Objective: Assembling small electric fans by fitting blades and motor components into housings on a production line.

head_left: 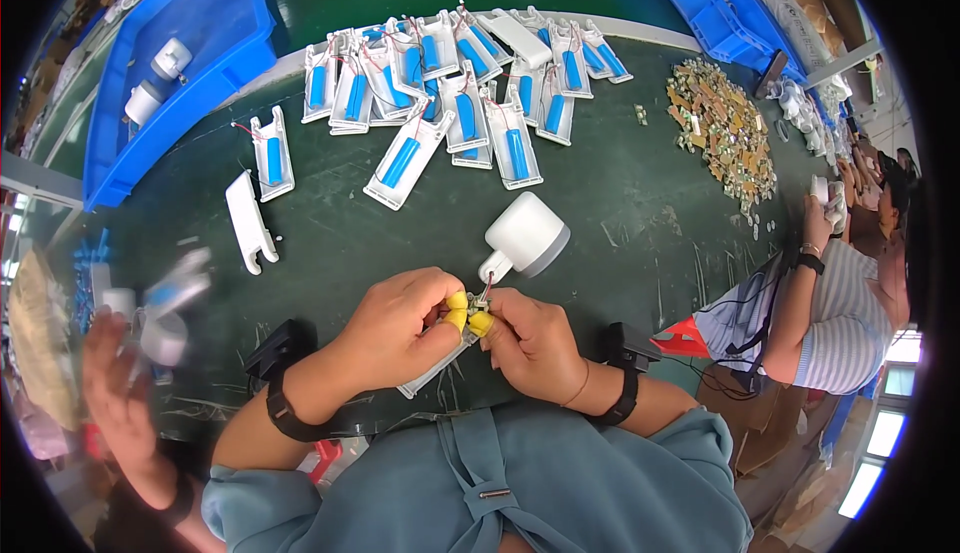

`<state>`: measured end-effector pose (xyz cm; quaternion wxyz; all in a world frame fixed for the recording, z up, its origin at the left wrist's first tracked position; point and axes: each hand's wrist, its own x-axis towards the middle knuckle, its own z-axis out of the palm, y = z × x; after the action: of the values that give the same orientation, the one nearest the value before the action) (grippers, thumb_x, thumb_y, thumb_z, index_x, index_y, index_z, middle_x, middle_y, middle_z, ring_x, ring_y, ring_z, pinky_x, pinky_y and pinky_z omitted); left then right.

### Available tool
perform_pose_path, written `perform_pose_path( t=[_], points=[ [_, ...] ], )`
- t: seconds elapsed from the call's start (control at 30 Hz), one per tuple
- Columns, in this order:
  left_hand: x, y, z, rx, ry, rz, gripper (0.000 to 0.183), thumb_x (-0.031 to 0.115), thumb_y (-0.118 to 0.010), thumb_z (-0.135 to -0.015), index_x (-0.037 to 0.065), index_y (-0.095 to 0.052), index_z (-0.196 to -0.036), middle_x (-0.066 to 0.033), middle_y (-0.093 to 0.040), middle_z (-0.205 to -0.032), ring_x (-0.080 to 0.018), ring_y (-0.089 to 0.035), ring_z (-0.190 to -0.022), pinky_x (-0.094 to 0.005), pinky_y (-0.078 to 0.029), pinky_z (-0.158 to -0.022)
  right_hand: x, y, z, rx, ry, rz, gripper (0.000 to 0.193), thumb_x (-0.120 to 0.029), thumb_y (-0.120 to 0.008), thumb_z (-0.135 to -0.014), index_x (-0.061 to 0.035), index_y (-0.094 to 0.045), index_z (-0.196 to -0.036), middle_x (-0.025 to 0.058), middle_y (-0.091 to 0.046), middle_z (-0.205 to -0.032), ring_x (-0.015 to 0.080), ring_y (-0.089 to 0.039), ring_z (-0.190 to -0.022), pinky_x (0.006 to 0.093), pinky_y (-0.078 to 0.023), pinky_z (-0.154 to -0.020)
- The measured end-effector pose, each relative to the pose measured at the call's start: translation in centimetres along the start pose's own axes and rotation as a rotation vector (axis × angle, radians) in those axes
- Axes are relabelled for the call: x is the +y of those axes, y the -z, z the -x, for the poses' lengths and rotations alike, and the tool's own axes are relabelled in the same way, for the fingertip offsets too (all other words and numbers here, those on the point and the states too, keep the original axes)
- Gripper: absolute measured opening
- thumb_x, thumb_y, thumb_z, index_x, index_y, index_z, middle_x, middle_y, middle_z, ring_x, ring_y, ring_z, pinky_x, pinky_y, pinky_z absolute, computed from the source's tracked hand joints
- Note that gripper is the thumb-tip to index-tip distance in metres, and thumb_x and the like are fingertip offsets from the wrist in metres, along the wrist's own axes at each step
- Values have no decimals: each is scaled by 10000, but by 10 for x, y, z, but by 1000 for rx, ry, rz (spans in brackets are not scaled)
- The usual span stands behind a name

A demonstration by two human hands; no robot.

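My left hand [415,318] and my right hand [535,343] meet at the middle of the green bench, both closed in a pinch. Yellow finger cots cover some of the fingertips. Between them is a small pale circuit board [478,305], partly hidden by the fingers. Thin wires [489,283] run from it toward a round white housing with a grey rim [525,233], lying on its side just beyond my hands. Under my hands a white casing [435,373] shows in part.
Several white casings with blue battery cells [400,161] lie at the back. Nearer left is a bare white casing [246,221]. A blue bin [105,143] stands left; a heap of small circuit boards [720,123] lies right. Co-workers sit at both sides, one with a blurred hand [115,383].
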<state>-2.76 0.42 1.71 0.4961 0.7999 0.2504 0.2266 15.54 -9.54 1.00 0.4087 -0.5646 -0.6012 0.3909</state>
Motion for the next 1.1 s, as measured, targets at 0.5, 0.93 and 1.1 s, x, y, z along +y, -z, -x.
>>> perform_pose_path(
  t=[0.5, 0.93, 1.1],
  points=[
    [0, 23, -7, -212, -49, -64, 226, -3, -630, -743, 19, -570, -959, -70, -553, -795, -185, -533, -638, -301, -441, -570, -3, 9, -3, -185, 44, -115, 206, 6, -477, -967, 14, -576, -1147, 73, -682, -847, 133, -694, -713, 251, -549, -625],
    [0, 28, -9, -311, -84, -12, 236, -12, -584, -736, 8, -572, -970, -95, -544, -814, -226, -548, -671, -313, -449, -575, -7, 15, -9, -322, -227, -354, 204, -29, -465, -1001, -5, -620, -1131, 63, -708, -942, 110, -697, -804, 245, -560, -673],
    [8, 23, -10, -255, -100, -62, 255, -11, -590, -704, 3, -547, -955, -120, -539, -776, -283, -521, -645, -361, -437, -588, -3, 13, -9, -304, -147, -348, 148, -22, -507, -963, -4, -608, -1070, 85, -704, -854, 145, -708, -749, 293, -558, -656]
  ],
)
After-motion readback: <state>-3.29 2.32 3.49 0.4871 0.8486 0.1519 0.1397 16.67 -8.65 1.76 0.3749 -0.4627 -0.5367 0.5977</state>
